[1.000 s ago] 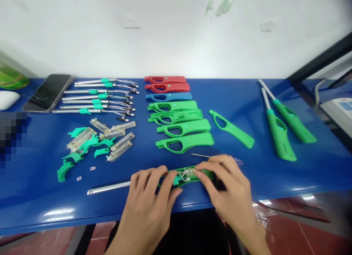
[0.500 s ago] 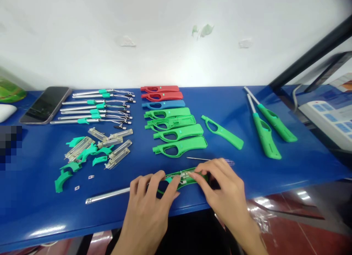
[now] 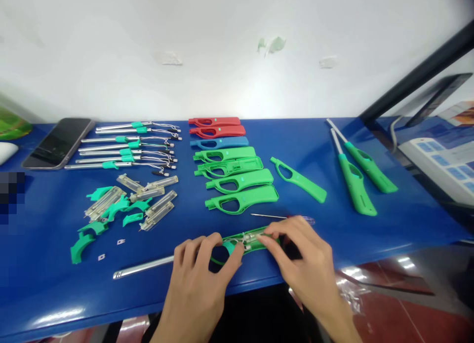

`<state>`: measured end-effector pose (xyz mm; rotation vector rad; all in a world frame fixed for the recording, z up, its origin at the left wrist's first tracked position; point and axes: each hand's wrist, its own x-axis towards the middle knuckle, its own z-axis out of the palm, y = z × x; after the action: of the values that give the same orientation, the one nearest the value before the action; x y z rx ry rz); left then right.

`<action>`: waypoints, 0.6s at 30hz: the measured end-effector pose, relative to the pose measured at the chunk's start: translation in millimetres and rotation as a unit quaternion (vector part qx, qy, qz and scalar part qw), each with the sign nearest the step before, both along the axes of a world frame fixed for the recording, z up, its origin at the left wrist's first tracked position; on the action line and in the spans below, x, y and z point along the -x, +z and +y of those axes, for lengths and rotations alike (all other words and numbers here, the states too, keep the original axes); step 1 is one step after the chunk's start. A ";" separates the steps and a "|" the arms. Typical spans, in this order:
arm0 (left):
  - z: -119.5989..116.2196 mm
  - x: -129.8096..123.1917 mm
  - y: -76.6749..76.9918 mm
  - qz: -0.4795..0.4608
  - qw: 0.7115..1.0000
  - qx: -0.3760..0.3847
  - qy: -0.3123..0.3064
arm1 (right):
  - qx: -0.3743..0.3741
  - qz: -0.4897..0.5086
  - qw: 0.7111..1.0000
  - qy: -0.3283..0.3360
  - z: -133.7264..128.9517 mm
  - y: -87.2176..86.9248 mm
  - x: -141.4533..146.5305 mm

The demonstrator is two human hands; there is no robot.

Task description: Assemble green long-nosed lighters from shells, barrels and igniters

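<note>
A green lighter casing half (image 3: 224, 258) lies open side up near the table's front edge. Inside it are a teal trigger (image 3: 228, 246), white wires and a clear fuel tank (image 3: 250, 238). A metal lighter tube (image 3: 144, 267) sticks out of it to the left. My left hand (image 3: 202, 269) is closed over the casing's left part, its thumb pressing by the wires. My right hand (image 3: 301, 254) pinches thumb and forefinger at the right end of the tank, hiding that end. Just behind the right fingers lies a thin screwdriver (image 3: 268, 215).
Behind are red (image 3: 218, 131), blue (image 3: 222, 143) and several green casing halves (image 3: 255, 197). To the left lie wired metal tubes (image 3: 107, 152), loose fuel tanks (image 3: 159, 214), teal triggers (image 3: 82, 247) and a phone (image 3: 57, 143). Two closed lighters (image 3: 357, 185) rest at right.
My left thumb has shifted slightly, and more of the teal trigger shows. My right hand keeps its pinch at the tank. The whole view has moved a little.
</note>
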<state>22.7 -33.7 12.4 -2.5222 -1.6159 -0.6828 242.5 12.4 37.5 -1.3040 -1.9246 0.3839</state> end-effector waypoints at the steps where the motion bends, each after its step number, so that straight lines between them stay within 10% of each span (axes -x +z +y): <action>1: -0.4 0.0 -0.7 -0.001 1.000 0.000 0.001 | -0.006 0.002 1.000 -0.007 0.5 3.5 -4.9; 7: -1.3 0.9 -3.7 -0.002 1.000 0.006 0.003 | -0.059 -0.098 0.984 -0.140 35.5 19.2 -64.0; 18: 0.0 0.7 2.7 -0.024 1.000 -0.012 -0.002 | -0.044 -0.229 0.968 -0.088 82.9 -12.3 -104.8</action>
<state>22.1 -33.7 15.1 -2.5130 -1.6072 -0.7655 347.3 95.3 25.2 -1.5907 -2.1424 -0.1060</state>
